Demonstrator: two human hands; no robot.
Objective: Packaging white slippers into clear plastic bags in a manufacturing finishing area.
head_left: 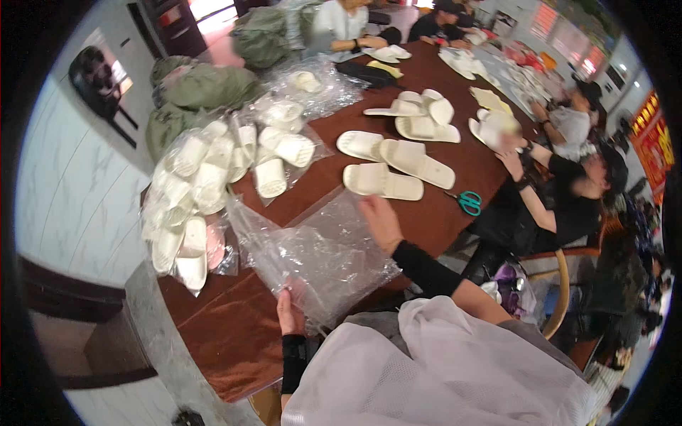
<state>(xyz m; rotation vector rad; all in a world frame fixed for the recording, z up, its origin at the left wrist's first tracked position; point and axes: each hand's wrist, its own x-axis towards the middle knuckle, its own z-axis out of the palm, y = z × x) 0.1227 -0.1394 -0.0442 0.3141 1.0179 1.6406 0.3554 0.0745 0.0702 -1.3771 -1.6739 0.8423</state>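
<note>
A: Closest to us we see a white mesh bag [455,369] bunched in our lap, at the near edge of the reddish-brown table [234,334].

B: And our hands? We both wear black wrist sleeves.

A: Our left hand [290,312] is closed in a pinch on the near edge of the stack of clear plastic bags [320,248], thumb on top. Our right hand [380,220] is open, fingers loosely spread, lying across the far right corner of the same stack; we cannot tell if it grips anything.

B: So the bags lie flat on the table right before us, between our two hands.

A: Yes. Just beyond our right hand lies a single cream slipper [382,182], and a pair of cream slippers [394,153] sits just behind it. Teal-handled scissors [469,202] rest to the right, near the table's edge.

B: To the left we see bagged white slippers [192,192] heaped along the table's left side, with more packed ones [280,153] beside them.

A: Farther on, more loose slippers [419,117] cluster mid-table. A person in black [561,206] sits at the right, arms reaching onto the table.

B: At the far end we see green sacks [206,89] piled up, and other people seated with slippers before them.
</note>
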